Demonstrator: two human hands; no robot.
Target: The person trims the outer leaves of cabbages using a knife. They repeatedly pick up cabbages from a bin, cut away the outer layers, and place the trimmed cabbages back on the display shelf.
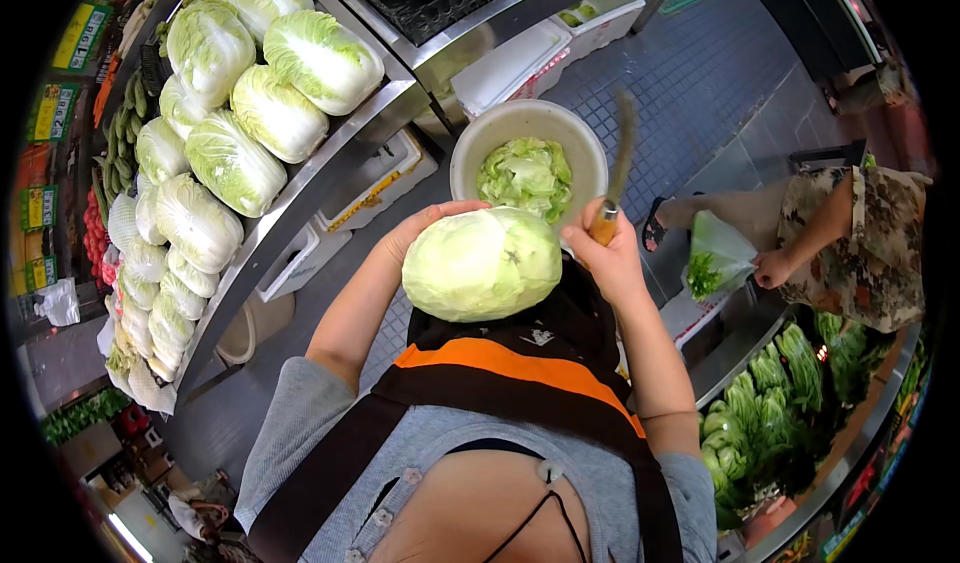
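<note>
A large pale green cabbage is held in front of my body, its smooth outer leaves facing up. My left hand grips its far left side, the fingers partly hidden behind it. In my right hand is a knife with a wooden handle, its long blade pointing up and away from me. That hand is close to the cabbage's right side; whether it touches is hard to tell. Beyond the cabbage stands a whitish round bucket with loose green leaves inside.
Napa cabbages are piled on a metal-edged stand to my left. White foam boxes sit beyond the bucket. At right a person holds a plastic bag of greens, near a shelf of leafy vegetables.
</note>
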